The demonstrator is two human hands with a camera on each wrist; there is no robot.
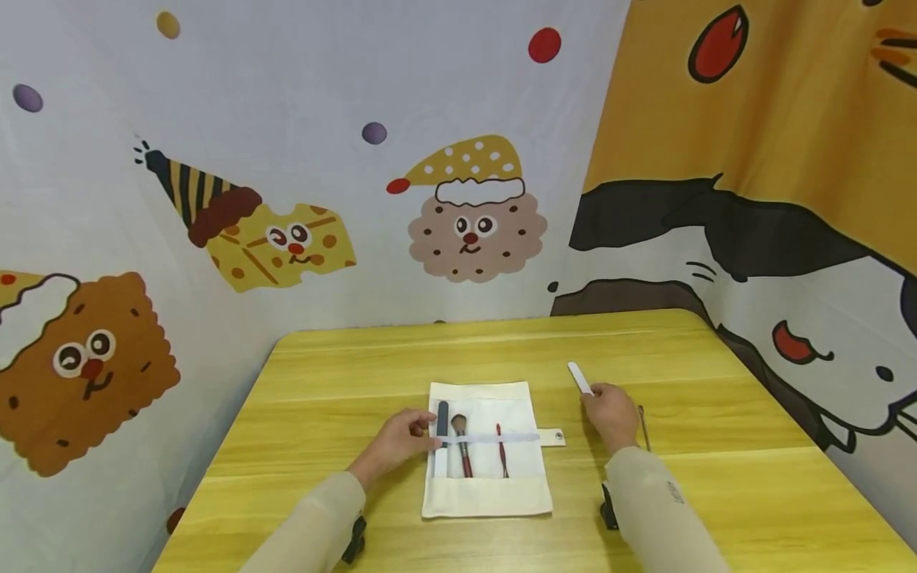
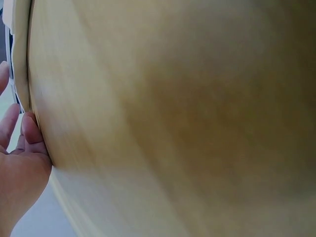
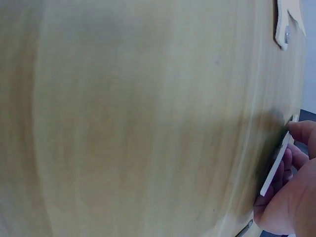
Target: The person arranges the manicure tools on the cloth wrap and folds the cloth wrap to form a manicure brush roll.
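Note:
An off-white cloth roll-up pouch (image 1: pixel 487 500) lies unrolled on the table. Under its pale cross band (image 1: pixel 483 438) are a dark grey nail file (image 1: pixel 442 422), a makeup brush (image 1: pixel 461 426) with a red handle and a thin red tool (image 1: pixel 501 454). My left hand (image 1: pixel 401 438) rests at the pouch's left edge, thumb by the band's left end, fingers loosely bent. To the right of the pouch, my right hand (image 1: pixel 610 414) pinches a white flat stick (image 1: pixel 579 377) like a nail file; the right wrist view shows the stick (image 3: pixel 276 165) between thumb and fingers.
A thin dark metal tool (image 1: pixel 644 427) lies on the table just right of my right hand. The pouch's snap tab (image 1: pixel 553 438) sticks out to the right. Behind the yellow wooden table (image 1: pixel 344 374) hangs a cartoon-printed curtain (image 1: pixel 301 95).

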